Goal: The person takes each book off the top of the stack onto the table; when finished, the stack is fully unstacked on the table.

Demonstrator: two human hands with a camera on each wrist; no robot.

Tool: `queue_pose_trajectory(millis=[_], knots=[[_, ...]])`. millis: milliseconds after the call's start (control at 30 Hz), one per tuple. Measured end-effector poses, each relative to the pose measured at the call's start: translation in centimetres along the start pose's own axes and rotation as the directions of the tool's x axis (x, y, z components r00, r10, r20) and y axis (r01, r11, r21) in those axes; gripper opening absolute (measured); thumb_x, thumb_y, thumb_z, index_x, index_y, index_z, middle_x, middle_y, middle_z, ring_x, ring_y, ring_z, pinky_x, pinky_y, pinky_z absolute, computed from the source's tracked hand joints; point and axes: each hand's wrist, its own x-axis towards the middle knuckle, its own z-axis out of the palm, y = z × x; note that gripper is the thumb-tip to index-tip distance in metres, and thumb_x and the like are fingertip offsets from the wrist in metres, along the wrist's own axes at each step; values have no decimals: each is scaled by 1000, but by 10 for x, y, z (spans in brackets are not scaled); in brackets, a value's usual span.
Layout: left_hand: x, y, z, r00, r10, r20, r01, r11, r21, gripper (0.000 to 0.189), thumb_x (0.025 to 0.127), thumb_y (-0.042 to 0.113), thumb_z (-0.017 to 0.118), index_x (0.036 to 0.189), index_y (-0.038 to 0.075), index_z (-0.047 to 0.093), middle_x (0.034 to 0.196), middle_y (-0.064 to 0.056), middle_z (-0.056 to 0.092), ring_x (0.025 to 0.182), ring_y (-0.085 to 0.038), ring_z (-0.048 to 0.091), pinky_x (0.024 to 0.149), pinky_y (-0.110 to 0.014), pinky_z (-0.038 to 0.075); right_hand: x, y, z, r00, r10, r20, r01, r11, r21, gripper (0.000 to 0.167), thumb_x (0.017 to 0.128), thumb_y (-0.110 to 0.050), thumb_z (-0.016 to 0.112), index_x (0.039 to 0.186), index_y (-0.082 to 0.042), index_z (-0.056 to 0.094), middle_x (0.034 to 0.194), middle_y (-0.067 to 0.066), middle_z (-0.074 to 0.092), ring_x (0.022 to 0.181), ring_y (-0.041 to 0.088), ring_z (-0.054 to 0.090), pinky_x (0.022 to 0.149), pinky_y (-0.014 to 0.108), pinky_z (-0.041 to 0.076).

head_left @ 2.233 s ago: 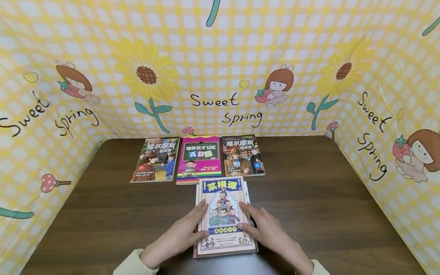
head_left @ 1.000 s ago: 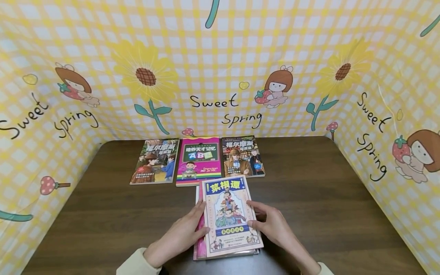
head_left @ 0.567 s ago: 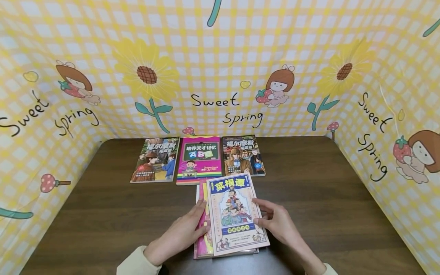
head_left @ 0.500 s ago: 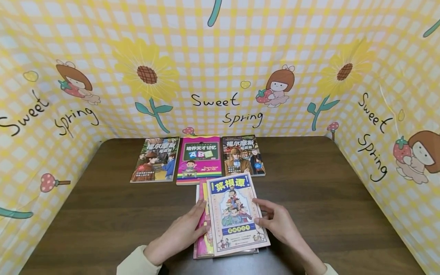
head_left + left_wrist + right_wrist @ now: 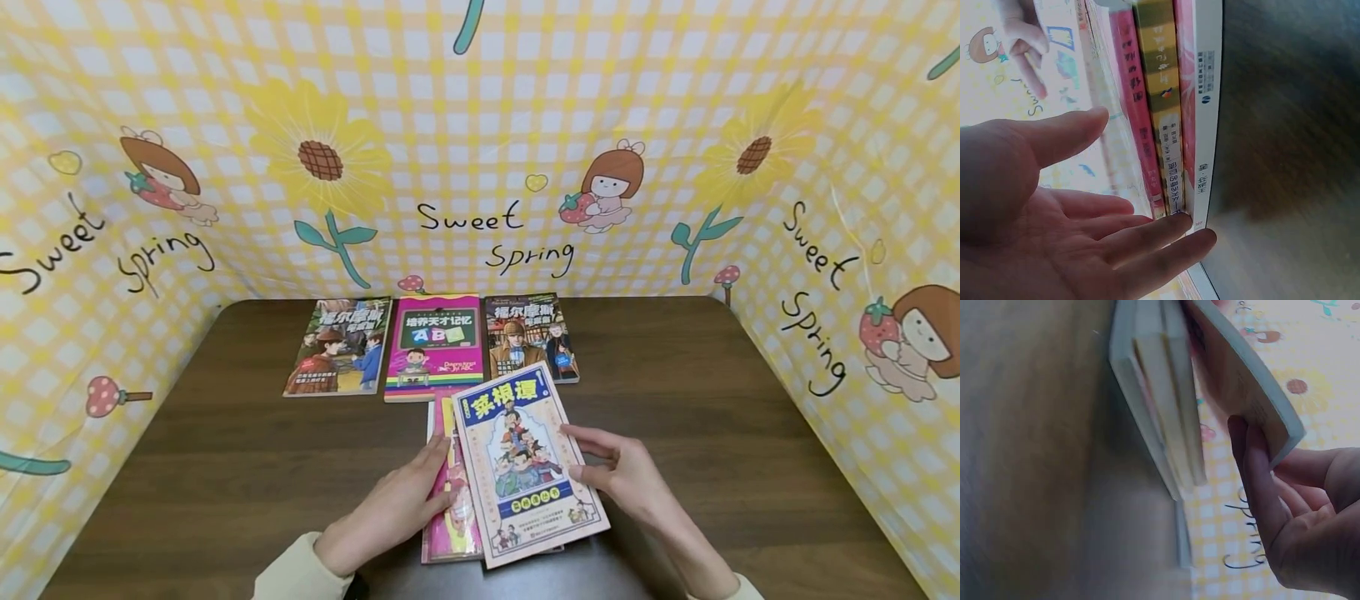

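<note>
In the head view, my right hand [image 5: 633, 479] pinches the right edge of a pale paperback book [image 5: 525, 467] with a blue title band and cartoon figures. The book slants across a stack of books [image 5: 459, 521]. From the right wrist view, its held edge [image 5: 1266, 394] stands raised off the stack's page edges [image 5: 1163, 406]. My left hand [image 5: 401, 504] rests along the stack's left side, holding nothing. The left wrist view has its fingers [image 5: 1147, 240] stretched out against the pink, yellow and white spines [image 5: 1163, 106], thumb apart. Most of the stack's covers are hidden under the paperback.
Three books lie in a row at the back of the dark wooden table [image 5: 247, 492]: a detective book [image 5: 339, 350], a magenta ABC book [image 5: 431, 350] and another detective book [image 5: 531, 333]. A yellow checked cloth [image 5: 480, 125] walls in the back and sides.
My right hand has drawn the paperback to the right and turned it askew, lifting it and baring the pink and yellow cover beneath. My left hand has stayed at the stack's left side.
</note>
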Motion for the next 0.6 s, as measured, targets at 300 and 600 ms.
queue_pose_trajectory(millis=[300, 600], knots=[[-1, 0, 0, 1000, -1, 12, 1, 1000, 1, 70, 92, 26, 67, 146, -4, 34, 153, -23, 28, 129, -41, 44, 96, -57, 43, -6, -9, -25, 997, -63, -52, 63, 998, 1, 53, 82, -4, 74, 132, -3, 58, 123, 22, 62, 101, 26, 67, 78, 28, 56], [0, -3, -2, 999, -2, 41, 2, 1000, -14, 72, 91, 27, 68, 148, -2, 33, 154, -23, 26, 126, -43, 47, 93, -60, 45, -10, -16, -55, 987, -18, -158, 20, 1000, 11, 57, 83, -12, 75, 136, -5, 54, 124, 20, 62, 92, 19, 70, 79, 30, 56]])
